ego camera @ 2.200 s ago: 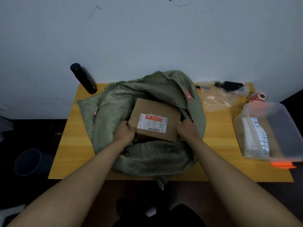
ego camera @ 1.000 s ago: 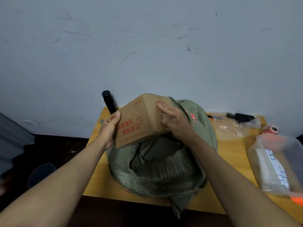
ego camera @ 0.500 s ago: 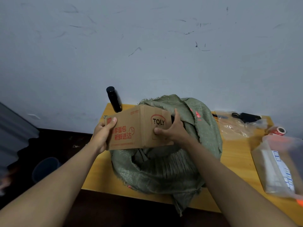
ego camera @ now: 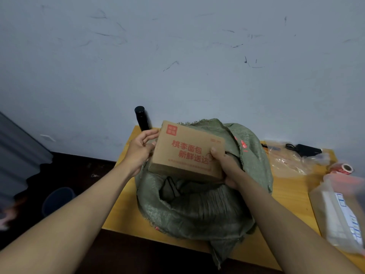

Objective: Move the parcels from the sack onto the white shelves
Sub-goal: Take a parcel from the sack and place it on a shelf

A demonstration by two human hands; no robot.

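Now we grip the box (ego camera: 187, 153) in our left hand (ego camera: 139, 150) and right hand (ego camera: 227, 167), seemingly clear above the sack (ego camera: 197, 210).

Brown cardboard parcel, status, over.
Left hand and right hand grip brown cardboard parcel by its ends. Held above green woven sack. White shelves not visible.

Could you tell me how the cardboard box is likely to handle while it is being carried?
The cardboard box probably stays stiff: its faces look flat and unbent. It seems fairly light, since the left hand and right hand hold it only at its ends. Flat sides suggest it won't roll.
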